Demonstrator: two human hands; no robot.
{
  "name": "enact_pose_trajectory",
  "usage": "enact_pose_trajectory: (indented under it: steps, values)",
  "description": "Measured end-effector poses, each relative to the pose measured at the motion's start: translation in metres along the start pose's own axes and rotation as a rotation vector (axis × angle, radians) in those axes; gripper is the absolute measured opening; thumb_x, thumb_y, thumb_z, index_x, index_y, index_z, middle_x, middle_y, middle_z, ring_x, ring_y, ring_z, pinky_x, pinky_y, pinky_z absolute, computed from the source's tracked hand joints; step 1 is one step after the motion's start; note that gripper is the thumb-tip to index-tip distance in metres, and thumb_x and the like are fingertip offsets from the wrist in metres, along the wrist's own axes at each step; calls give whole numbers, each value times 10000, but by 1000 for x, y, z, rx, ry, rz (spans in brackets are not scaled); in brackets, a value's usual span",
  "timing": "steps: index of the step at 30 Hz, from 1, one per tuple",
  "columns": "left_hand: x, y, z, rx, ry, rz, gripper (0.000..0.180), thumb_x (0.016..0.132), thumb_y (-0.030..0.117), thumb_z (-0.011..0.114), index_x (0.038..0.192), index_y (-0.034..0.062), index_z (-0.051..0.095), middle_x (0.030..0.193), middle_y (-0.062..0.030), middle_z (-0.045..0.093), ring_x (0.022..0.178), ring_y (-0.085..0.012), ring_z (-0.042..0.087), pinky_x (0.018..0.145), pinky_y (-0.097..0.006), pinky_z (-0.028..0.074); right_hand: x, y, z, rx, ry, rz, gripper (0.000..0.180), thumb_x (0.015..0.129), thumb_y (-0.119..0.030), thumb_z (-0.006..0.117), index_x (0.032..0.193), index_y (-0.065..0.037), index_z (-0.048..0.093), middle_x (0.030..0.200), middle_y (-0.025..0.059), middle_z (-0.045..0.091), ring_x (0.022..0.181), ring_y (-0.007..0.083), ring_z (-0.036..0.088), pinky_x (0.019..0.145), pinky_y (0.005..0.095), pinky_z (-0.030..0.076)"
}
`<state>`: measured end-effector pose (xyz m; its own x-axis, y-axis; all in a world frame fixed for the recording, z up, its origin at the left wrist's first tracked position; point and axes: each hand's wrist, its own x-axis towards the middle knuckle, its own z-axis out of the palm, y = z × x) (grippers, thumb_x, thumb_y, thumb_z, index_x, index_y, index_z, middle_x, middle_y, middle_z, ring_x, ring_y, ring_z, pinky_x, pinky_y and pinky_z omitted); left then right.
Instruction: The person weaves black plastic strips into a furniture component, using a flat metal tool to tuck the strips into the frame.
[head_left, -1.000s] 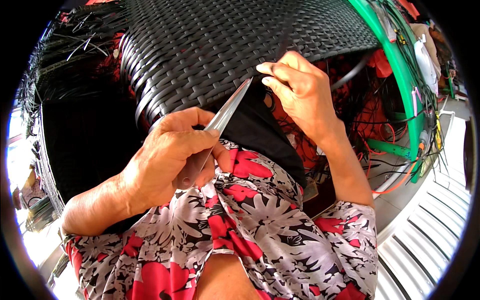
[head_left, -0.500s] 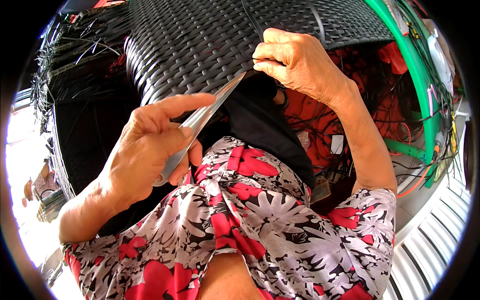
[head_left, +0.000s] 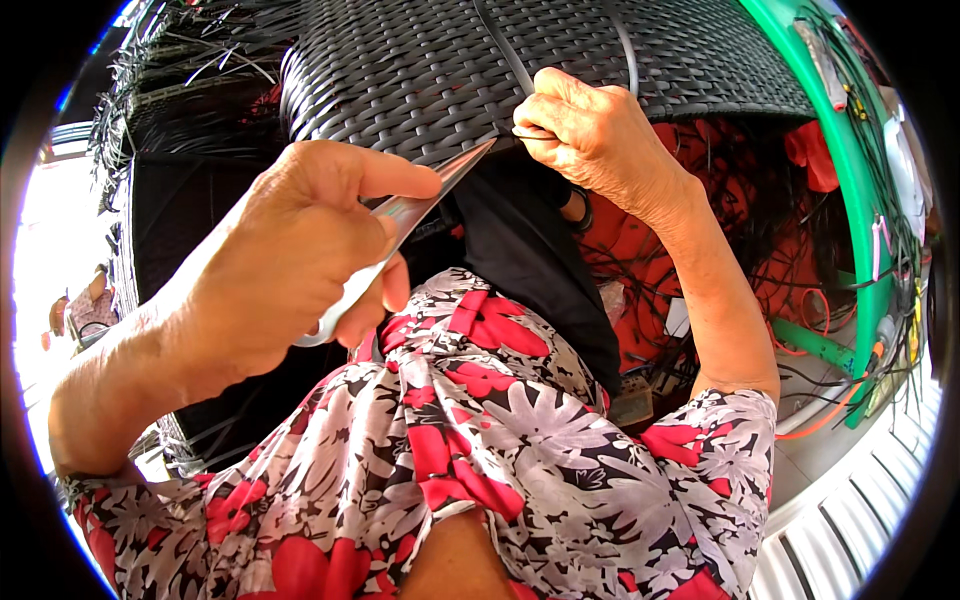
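My left hand (head_left: pixel 300 230) is closed around a shiny, tapered metal tool (head_left: pixel 408 215), broad near the palm and sharp at its far end. The extended index finger lies along its upper edge. That tip points up and right, just short of my right hand (head_left: pixel 600 130). The right fingers pinch a narrow dark plastic strip (head_left: pixel 505 45) at the near edge of a black woven wicker panel (head_left: pixel 390 90). A short dark piece shows between the fingertips, towards the tool's tip. Whether the tip touches it I cannot tell.
Loose black strands (head_left: pixel 190 60) bristle from woven work at the far left. Beyond my right arm stands a green frame (head_left: pixel 845 150), with cables hanging from it. Under the panel, tangled strands lie over a red surface (head_left: pixel 645 255). A second loose strip (head_left: pixel 627 50) lies across the panel.
My left hand and forearm have come closer and risen a little, with the metal tool still held. The right hand keeps its pinch at the panel's edge. The view has shifted slightly.
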<state>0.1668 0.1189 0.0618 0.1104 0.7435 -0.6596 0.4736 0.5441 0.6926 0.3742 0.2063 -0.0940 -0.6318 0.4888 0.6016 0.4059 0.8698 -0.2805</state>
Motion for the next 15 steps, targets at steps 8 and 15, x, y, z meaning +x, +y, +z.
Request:
enact_pose_trajectory:
  steps: [8, 15]
  values:
    - [-4, 4, 8, -25, 53, -2, 366, 874, 48, 440, 1228, -28, 495, 693, -137, 606, 393, -105, 473, 337, -225, 328, 6, 2, 7, 7, -9, 16, 93, 757, -93, 632, 800, -72, 552, 854, 61, 568, 636, 246, 610, 557, 355, 505]
    - [1, -5, 24, -67, 11, 105, 344, 907, 62, 434, 1238, -20, 477, 692, -126, 591, 409, -97, 454, 360, -225, 314, 7, -1, 9, 51, 15, 22, 84, 760, -85, 625, 797, -72, 551, 822, 70, 562, 643, 256, 608, 573, 355, 505]
